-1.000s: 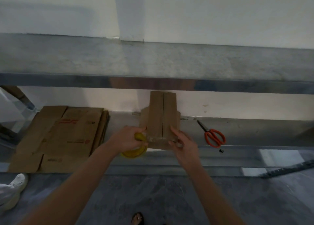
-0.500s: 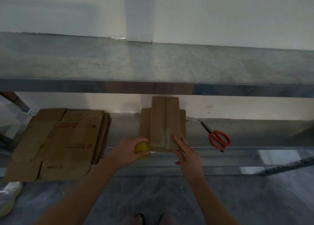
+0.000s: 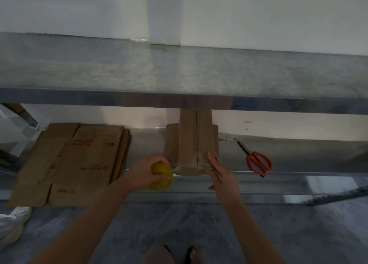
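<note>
Down at the far left, a white shoe (image 3: 12,224) stands on the floor, and flat cartons (image 3: 79,160) lie stacked on the lower shelf (image 3: 288,184), one printed in red.

Right of the stack, the left hand (image 3: 144,171) grips a yellow roll (image 3: 160,177) of clear tape. Its fingers (image 3: 165,177) are curled tight through and round the roll, and the thumb lies over the top. The roll hangs at the shelf's near edge, just left of the box's near left corner. A short strip of tape (image 3: 175,167) runs taut from it to that corner.

The box (image 3: 189,142) is plain brown cardboard, long and narrow. It lies on the shelf with its length running from the near edge back toward the wall. Two flaps meet in a dark seam down the middle of its upper face, and side flaps stick out at either side. A glossy band of tape crosses its near end.

The right hand (image 3: 223,177) rests on the box's near right corner. Its fingers (image 3: 214,162) are straight and together, laid flat along the right edge over the tape, and the thumb points back toward the person. The box thus sits between the two hands, touched by the right and joined to the left by the tape.

Farther right, well apart, orange-handled scissors (image 3: 256,162) lie closed on the shelf.
</note>
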A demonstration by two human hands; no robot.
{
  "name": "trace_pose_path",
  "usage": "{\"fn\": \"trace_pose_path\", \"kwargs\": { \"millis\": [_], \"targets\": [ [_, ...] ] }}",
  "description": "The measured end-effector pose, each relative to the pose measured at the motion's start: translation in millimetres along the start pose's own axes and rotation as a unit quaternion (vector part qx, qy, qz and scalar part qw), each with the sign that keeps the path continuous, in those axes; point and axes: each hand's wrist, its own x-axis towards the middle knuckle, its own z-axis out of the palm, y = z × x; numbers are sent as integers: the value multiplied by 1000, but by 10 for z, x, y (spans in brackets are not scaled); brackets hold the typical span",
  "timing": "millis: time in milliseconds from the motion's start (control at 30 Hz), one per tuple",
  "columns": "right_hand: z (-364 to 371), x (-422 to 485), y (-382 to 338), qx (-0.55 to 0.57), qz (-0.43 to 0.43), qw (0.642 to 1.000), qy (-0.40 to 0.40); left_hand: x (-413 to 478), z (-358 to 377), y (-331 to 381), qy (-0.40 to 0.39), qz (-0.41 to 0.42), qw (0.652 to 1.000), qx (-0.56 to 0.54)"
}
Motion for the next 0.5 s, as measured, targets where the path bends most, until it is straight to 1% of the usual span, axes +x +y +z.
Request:
{"fn": "trace_pose_path", "kwargs": {
  "millis": [67,100,133,200,233,267,300,400,500],
  "targets": [
    [0,8,-11,-6,-5,1000,-10,5,-20,-21,11,2,1000,19],
    [13,8,-24,-9,-8,1000,-14,20,-24,-34,22,3,999,50],
    [32,7,-35,-10,-11,1000,-15,42,-25,-48,30,2,995,98],
    [67,-2,-48,-9,-18,1000,-8,85,-22,-64,41,-13,973,225],
    [77,-5,-48,-9,-22,1000,-4,102,-16,-71,44,-21,964,262],
    [80,-8,-45,-10,-25,1000,-1,113,-6,-85,41,-25,963,264],
    [76,-10,-41,-10,-24,1000,1,117,7,-109,33,-24,970,241],
    [53,-10,-40,-13,-17,1000,2,61,3,-220,16,-10,996,90],
    [46,-1,-13,-22,-23,999,9,-35,-75,-268,2,-11,1000,-20]
  ]
}}
